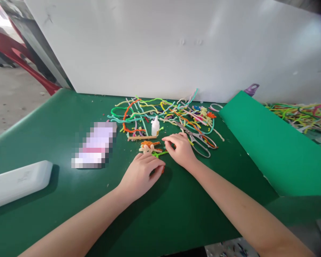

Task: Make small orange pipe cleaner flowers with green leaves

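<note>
My left hand [142, 174] is low over the green table, its thumb and fingertips pinched together around a small orange piece [163, 169]. Just beyond it lie orange and cream fuzzy pieces [148, 145] with a green stem [160, 154]. To the right, my right hand [180, 148] has its fingers curled and thumb near the fingertips; what it holds, if anything, is too small to make out. Scissors [200, 142] rest beside the right hand. A small white bottle [155, 127] stands upright beyond both hands, behind a thin wooden stick [141, 138].
Colourful fuzzy stems [149, 110] are heaped at the back of the table [77, 200]. A phone [97, 142] and a long white object [20, 182] lie left. A green board [278, 146] stands right, and a white panel [149, 50] closes off the back.
</note>
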Demonstrator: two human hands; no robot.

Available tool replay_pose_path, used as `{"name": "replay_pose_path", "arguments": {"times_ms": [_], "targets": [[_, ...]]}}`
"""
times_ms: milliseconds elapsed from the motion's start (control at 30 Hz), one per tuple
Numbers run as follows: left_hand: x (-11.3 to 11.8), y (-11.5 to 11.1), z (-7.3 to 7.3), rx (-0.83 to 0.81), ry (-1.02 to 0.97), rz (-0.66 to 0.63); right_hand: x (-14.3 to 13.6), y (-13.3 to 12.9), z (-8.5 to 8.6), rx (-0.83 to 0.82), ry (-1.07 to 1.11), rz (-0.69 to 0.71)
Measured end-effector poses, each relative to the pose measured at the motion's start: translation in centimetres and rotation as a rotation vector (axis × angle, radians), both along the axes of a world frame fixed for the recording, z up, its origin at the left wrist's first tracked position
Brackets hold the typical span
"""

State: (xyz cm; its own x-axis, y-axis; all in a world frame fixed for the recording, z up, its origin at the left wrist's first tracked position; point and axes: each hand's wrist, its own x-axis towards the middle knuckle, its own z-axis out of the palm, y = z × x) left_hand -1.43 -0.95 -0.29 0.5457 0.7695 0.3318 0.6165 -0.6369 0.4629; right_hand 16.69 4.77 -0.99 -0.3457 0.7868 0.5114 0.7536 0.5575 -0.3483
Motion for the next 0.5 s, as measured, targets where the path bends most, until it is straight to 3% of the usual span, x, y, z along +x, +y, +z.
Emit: {"name": "replay_pose_path", "arguments": {"times_ms": [167,500], "targets": [[-0.03,0.10,0.00,0.028,-0.015,0.072,-0.01,-0.03,0.00,-0.012,-0.005,-0.007],[-0.14,0.05,-0.19,-0.033,0.089,0.052,0.11,0.00,-0.02,-0.048,0.009,0.004]]}}
